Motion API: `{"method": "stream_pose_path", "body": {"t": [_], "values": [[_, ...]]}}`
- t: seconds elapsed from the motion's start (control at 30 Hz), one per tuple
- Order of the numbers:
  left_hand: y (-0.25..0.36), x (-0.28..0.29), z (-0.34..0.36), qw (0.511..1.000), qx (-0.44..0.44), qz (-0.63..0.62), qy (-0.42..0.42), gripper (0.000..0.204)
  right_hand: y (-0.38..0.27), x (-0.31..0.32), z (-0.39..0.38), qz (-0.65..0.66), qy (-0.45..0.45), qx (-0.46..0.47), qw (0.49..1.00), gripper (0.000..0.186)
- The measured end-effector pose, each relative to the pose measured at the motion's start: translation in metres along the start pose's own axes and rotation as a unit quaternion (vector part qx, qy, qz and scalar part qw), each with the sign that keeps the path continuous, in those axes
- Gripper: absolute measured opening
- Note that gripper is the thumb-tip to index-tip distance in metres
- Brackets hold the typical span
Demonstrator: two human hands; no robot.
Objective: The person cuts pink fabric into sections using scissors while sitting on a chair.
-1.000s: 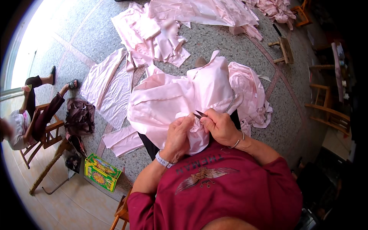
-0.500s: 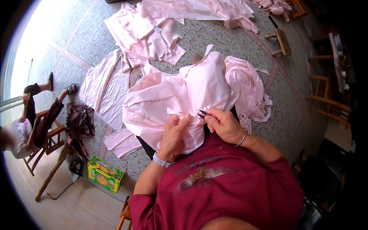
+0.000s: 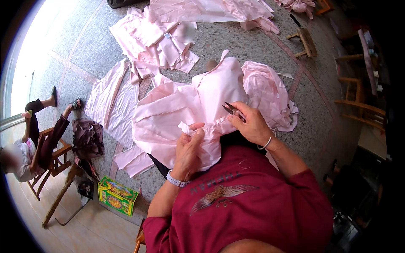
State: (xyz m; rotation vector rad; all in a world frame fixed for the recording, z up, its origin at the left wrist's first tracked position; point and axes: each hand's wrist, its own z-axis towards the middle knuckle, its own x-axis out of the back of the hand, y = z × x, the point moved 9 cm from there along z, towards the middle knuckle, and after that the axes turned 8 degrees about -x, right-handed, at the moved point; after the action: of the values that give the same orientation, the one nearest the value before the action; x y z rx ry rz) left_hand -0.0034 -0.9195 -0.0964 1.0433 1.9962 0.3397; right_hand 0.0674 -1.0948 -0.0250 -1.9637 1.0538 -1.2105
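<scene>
A pale pink garment (image 3: 166, 107) lies spread over my lap, its gathered edge running between my hands. My left hand (image 3: 189, 147) is closed, pinching that edge between thumb and finger, and a short strip of cloth sticks up above the fingertips. In my right hand (image 3: 253, 126) is a pair of thread snips (image 3: 230, 108), the dark blades pointing up and left with their tips apart. The thumb of that hand lies close to the right end of the gathered edge; whether it also grips the cloth I cannot tell.
More pink garments (image 3: 152, 40) lie on the speckled floor ahead, and another pink heap (image 3: 265, 92) is just right of my lap. At far left a person (image 3: 25, 154) sits on a wooden chair. A green-yellow box (image 3: 117, 196) and a wooden stool (image 3: 307, 42) stand nearby.
My right hand has moved right and slightly up, away from my left hand, and the snips have lifted off the cloth. More of the gathered edge shows between the hands.
</scene>
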Motion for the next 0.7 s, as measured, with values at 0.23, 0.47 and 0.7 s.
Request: {"method": "stream_pose_path", "body": {"t": [0.23,0.47,0.7], "values": [[0.003,-0.001,0.0,1.0,-0.014,0.013,-0.015,0.027,-0.001,-0.005,0.005,-0.093,-0.009,0.053,0.994,0.017],[0.004,-0.003,0.001,0.998,-0.009,0.065,-0.009,0.026,0.0,0.002,0.01,-0.103,0.017,0.059,0.993,0.019],[0.008,-0.007,0.0,1.0,-0.01,0.017,-0.012,0.027,-0.02,-0.041,-0.021,0.074,-0.171,-0.016,0.982,0.019]]}}
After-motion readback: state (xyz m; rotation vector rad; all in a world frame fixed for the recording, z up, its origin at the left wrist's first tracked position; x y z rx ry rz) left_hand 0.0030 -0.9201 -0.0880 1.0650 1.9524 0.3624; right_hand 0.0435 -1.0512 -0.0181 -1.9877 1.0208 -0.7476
